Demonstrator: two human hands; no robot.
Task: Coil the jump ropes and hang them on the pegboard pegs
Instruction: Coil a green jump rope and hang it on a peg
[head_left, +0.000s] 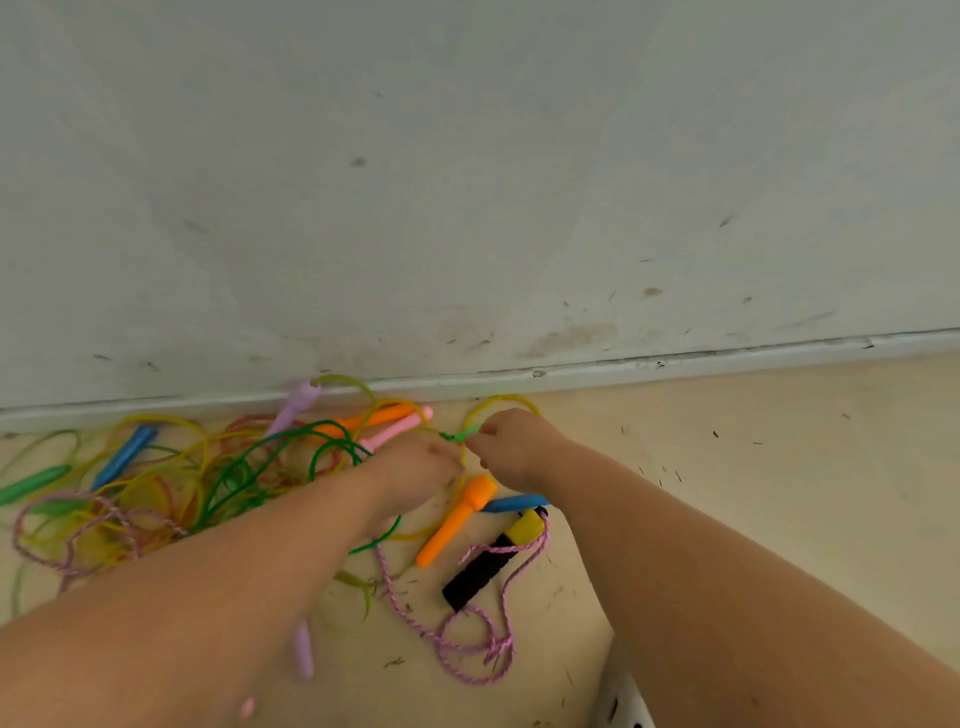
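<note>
**Head view, near to far.** At six o'clock, on the frame's lower edge, is the corner of a white perforated panel (621, 696); whether it is the pegboard cannot be told. Beyond it on the floor (779, 493) lies a pink braided rope (467, 642), loosely looped and running up to a black handle (485, 566) with a yellow cap. Further on, at five o'clock from the hands, lie an orange handle (457, 519) and a blue handle (517, 503). Both hands meet over the pile. The right hand (511, 449) pinches a green rope (456, 435) at its fingertips. The left hand (421, 462), fingers curled, appears to grip the same strand just beside it, probably to draw it clear of the heap before coiling. At nine o'clock spreads the tangle of ropes (156, 488), none yet coiled. Farthest, at twelve o'clock, are the baseboard (675, 361) and the wall (467, 156); no pegs show.
</note>
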